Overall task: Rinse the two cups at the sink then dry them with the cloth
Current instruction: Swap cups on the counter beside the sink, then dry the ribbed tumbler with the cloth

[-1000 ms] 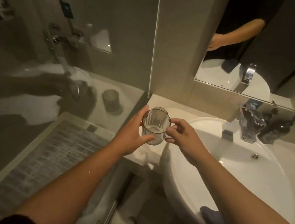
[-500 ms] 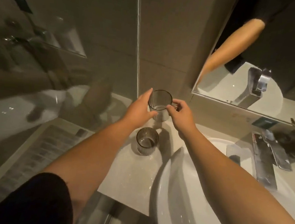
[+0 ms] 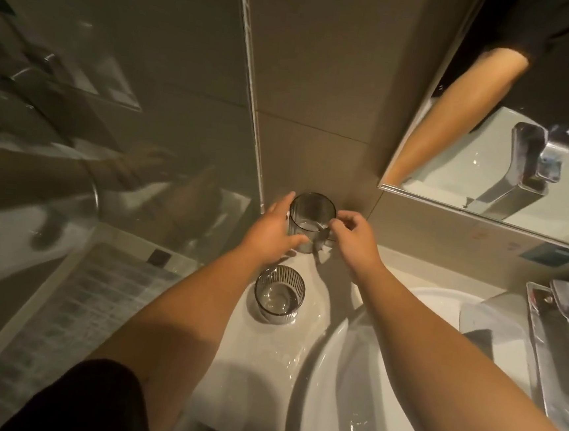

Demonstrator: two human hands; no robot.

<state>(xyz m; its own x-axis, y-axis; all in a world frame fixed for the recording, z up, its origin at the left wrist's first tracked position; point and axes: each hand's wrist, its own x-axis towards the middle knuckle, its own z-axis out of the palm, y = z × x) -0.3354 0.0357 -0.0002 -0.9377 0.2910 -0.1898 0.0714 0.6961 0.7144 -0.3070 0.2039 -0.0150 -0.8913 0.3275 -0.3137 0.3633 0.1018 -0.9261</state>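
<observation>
Now both hands, left hand (image 3: 272, 232) and right hand (image 3: 353, 239), grip far cup (image 3: 311, 218).

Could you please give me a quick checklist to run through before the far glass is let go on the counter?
1. Far ribbed glass cup upright: ok, mouth faces up.
2. Its base fully resting on the counter: cannot tell; the left hand and right hand hide the base.
3. Clearance from the near ribbed glass cup: ok, there is a clear gap between them.
4. Near cup stable: ok, upright on the counter, beside the basin.
5. Counter dry: not ok, a wet sheen shows around the near cup.
6. Drying cloth within reach: cannot tell; none is in view.
</observation>
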